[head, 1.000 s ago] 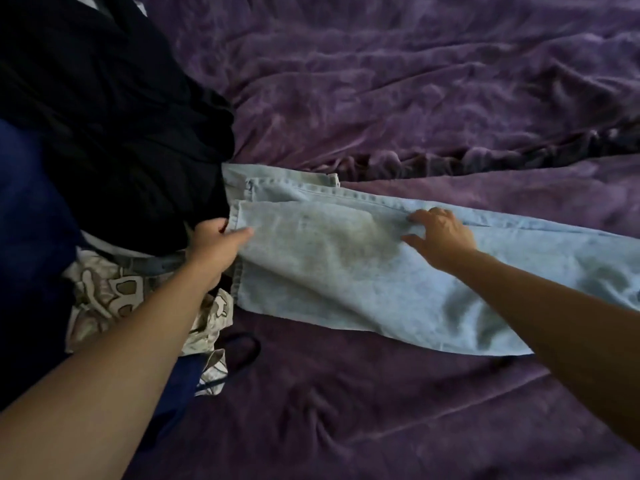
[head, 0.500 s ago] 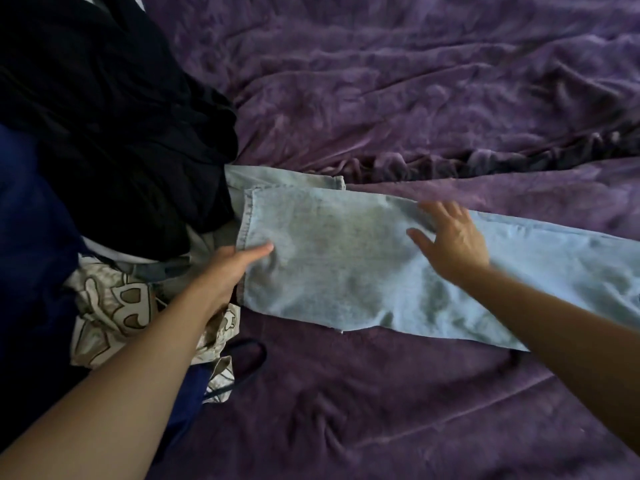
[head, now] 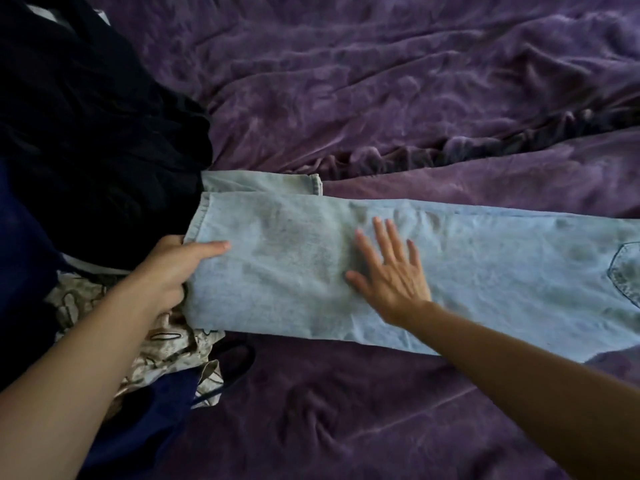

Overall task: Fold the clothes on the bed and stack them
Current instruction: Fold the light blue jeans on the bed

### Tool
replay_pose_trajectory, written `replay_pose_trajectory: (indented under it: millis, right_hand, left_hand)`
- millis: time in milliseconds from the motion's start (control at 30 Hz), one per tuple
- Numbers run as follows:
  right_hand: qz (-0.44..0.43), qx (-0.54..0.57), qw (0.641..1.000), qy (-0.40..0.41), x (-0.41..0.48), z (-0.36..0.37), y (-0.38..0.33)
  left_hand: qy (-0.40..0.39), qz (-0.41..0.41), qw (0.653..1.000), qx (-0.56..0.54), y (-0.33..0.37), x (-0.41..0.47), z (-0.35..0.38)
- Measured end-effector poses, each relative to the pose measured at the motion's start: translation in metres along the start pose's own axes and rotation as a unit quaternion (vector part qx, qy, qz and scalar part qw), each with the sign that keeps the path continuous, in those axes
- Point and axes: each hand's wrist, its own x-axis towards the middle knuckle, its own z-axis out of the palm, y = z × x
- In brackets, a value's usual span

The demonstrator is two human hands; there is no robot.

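Obs., from the bedside. A pair of light blue jeans (head: 485,271) lies flat across the purple bedspread (head: 381,81), legs stacked one on the other, and runs from the left hand (head: 169,268) out past the right hand (head: 394,275) to the frame edge.

Left hand: grasping. It holds the hem end of the upper leg, thumb (head: 211,247) laid on top of the denim, fingers tucked under the edge and out of sight.

Right hand: released, not gripping. The palm lies flat on the upper leg, fingers (head: 381,237) straight and spread, pointing away from the person. It sits well along the leg from the left hand, with smooth denim between the two.

Beyond the right hand's fingertips, the hem of the lower leg (head: 313,183) sticks out from under the upper one. Further out along the jeans, past the right wrist, a back pocket (head: 627,271) shows at the frame edge.

Loose pile on the outer side of the left hand:
- black garment (head: 97,133), heaped beyond the knuckles, touching the jeans' hem
- navy garment (head: 20,254), outside the left forearm
- cream patterned cloth (head: 166,351), crumpled under the left wrist, its edge just beside the near side of the jeans

Bedspread is creased, with a gathered ridge beyond both hands.
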Motion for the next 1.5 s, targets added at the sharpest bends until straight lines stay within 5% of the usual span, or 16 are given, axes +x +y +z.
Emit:
replay_pose_trajectory:
  millis: [233,367,533,667,867,1033,1133,1267,1400,1500]
  right_hand:
    - [0.002,-0.028,0.998,-0.056,0.004,0.026,-0.008]
    - [0.025,0.056,0.998,-0.025,-0.028,0.0,0.047]
    - [0.189,0.131,0.973,0.019,-0.101,-0.019,0.172]
    - [0.23,0.14,0.963,0.023,-0.149,-0.02,0.252]
    - [0.186,0.144,0.972,0.026,-0.187,-0.011,0.339]
    - [0.153,0.133,0.971,0.127,-0.195,-0.036,0.419]
    - [0.25,0.107,0.941,0.2,-0.193,-0.062,0.484]
    - [0.414,0.228,0.878,0.076,-0.188,-0.069,0.545]
    - [0.427,0.317,0.845,0.056,-0.184,-0.055,0.561]
    - [0.403,0.524,0.747,0.064,-0.188,-0.065,0.561]
  left_hand:
    - [-0.113,0.202,0.97,0.079,0.049,-0.086,0.068]
    - [-0.153,0.251,0.951,0.092,0.068,-0.123,0.145]
    - [-0.183,0.256,0.928,0.197,0.044,-0.134,0.274]
    - [-0.176,0.201,0.922,0.281,0.004,-0.121,0.368]
    - [-0.108,0.176,0.757,0.619,-0.059,-0.094,0.42]
    - [-0.062,0.212,0.729,0.648,-0.056,-0.118,0.474]
    - [-0.067,0.305,0.711,0.63,-0.063,-0.134,0.515]
    - [-0.073,0.348,0.679,0.642,-0.088,-0.141,0.563]
    - [-0.04,0.336,0.675,0.656,-0.113,-0.133,0.571]
    - [-0.048,0.346,0.674,0.651,-0.117,-0.132,0.566]
